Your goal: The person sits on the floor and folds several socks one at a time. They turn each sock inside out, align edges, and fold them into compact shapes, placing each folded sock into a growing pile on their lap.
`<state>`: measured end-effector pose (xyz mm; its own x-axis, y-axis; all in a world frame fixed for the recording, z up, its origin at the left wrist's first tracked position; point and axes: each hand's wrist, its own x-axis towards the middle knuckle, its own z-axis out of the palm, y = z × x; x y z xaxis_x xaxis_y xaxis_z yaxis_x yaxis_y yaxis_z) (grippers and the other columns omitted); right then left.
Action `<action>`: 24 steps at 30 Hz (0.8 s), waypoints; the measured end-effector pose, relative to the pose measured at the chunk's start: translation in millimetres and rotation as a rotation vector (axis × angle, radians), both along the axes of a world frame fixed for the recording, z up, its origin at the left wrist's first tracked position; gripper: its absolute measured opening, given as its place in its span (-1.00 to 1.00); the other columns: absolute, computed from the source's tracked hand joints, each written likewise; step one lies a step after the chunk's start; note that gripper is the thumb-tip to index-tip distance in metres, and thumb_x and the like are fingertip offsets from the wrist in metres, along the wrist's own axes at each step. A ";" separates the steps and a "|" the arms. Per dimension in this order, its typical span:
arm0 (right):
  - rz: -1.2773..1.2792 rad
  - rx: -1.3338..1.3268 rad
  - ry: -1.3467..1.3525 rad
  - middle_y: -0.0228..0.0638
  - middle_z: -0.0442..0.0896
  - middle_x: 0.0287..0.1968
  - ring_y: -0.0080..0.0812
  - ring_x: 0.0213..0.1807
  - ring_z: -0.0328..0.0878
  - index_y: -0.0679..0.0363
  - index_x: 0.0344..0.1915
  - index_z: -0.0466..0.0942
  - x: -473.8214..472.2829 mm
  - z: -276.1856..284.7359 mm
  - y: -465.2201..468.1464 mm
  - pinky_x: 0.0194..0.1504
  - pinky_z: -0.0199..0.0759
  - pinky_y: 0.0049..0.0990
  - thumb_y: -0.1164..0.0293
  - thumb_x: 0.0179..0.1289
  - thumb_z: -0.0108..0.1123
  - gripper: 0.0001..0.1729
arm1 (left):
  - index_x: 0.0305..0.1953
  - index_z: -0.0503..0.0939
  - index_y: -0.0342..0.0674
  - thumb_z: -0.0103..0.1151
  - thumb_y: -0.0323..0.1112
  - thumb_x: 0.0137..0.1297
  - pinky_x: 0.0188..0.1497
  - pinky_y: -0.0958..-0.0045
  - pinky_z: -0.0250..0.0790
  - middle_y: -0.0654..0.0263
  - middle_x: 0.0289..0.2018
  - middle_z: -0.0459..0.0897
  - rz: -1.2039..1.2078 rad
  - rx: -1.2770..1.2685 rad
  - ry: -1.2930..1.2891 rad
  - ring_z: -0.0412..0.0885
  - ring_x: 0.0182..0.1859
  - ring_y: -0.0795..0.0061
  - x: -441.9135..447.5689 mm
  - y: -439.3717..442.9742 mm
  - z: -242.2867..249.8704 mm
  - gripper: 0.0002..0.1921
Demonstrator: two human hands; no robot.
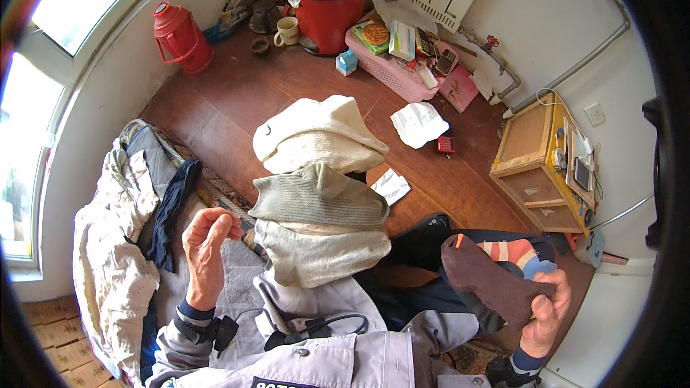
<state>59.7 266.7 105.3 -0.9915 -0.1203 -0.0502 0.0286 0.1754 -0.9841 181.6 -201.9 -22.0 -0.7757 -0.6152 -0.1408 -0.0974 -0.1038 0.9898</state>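
My right hand [547,312] grips the end of a dark brown sock [485,275] with a small orange mark near its far tip. Beside and under it lie a red, white and blue striped sock [506,253] and a black cloth piece. Raised over the grey bedding, my left hand [210,248] has its fingers curled together; nothing shows between them. Between the hands, across my lap, are folded knitted pieces: a cream one [323,129], a grey-green ribbed one [323,196] and a pale grey one [326,253]. A dark navy cloth [171,215] rests on the bedding to the left.
Cream crumpled fabric [113,280] covers the bed's left side. On the wooden floor stand a red thermos [183,37], a mug [287,31], a red bin [329,11] and a pink basket [383,73] with boxes. White papers [419,124] lie ahead. A wooden cabinet [525,172] stands at right.
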 end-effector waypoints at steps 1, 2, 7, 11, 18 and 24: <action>-0.002 0.010 -0.015 -0.43 0.46 -0.42 -0.61 -0.37 0.28 0.24 -0.23 0.47 -0.4 0.1 -1.3 -0.30 0.14 -0.54 0.19 0.15 0.44 -0.58 | -0.12 0.65 -0.33 0.20 -0.32 0.53 -0.14 0.49 0.50 0.32 -0.29 0.73 -0.027 0.008 -0.029 0.64 -0.27 0.58 2.7 -1.0 -2.3 -0.83; -0.002 0.011 -0.019 -0.43 0.46 -0.41 -0.61 -0.37 0.28 0.24 -0.23 0.47 -0.6 0.3 -2.5 -0.30 0.14 -0.55 0.20 0.14 0.44 -0.58 | -0.09 0.65 -0.32 0.19 -0.31 0.53 -0.08 0.48 0.50 0.32 -0.25 0.73 -0.070 0.033 -0.090 0.65 -0.22 0.58 6.1 -1.3 -4.6 -0.82; -0.009 0.012 -0.023 -0.46 0.46 -0.42 -0.64 -0.38 0.27 0.25 -0.23 0.48 -1.8 -0.8 -7.6 -0.31 0.12 -0.57 0.23 0.14 0.44 -0.61 | 0.24 0.50 -0.31 0.27 -0.19 0.49 0.19 0.49 0.39 0.30 0.05 0.62 -0.180 0.039 -0.348 0.54 0.06 0.57 18.3 6.0 -20.7 -0.56; 0.026 0.010 -0.039 -0.49 0.47 -0.42 -0.66 -0.39 0.28 0.25 -0.22 0.51 -3.7 -4.3 -10.2 -0.32 0.13 -0.58 0.22 0.18 0.45 -0.61 | 0.24 0.50 -0.32 0.29 -0.23 0.48 0.17 0.50 0.38 0.28 0.04 0.62 -0.157 0.143 -0.255 0.54 0.05 0.60 18.3 16.5 -34.4 -0.56; 0.042 0.018 -0.027 -0.52 0.46 -0.42 -0.67 -0.38 0.29 0.24 -0.22 0.52 -2.7 -7.8 -10.5 -0.32 0.13 -0.58 0.19 0.21 0.46 -0.60 | -0.04 0.63 -0.28 0.35 -0.43 0.37 -0.05 0.52 0.41 0.44 -0.22 0.67 -0.134 0.172 -0.147 0.57 -0.16 0.65 24.0 9.4 -30.1 -0.80; 0.057 0.039 -0.054 -0.48 0.51 -0.37 -0.66 -0.34 0.33 0.25 -0.21 0.52 -5.9 -14.2 -8.7 -0.27 0.18 -0.59 0.18 0.19 0.47 -0.58 | -0.14 0.64 -0.23 0.44 -0.53 0.23 -0.05 0.56 0.39 0.47 -0.23 0.67 -0.368 0.300 -0.127 0.57 -0.18 0.68 46.2 -4.9 -10.1 -0.78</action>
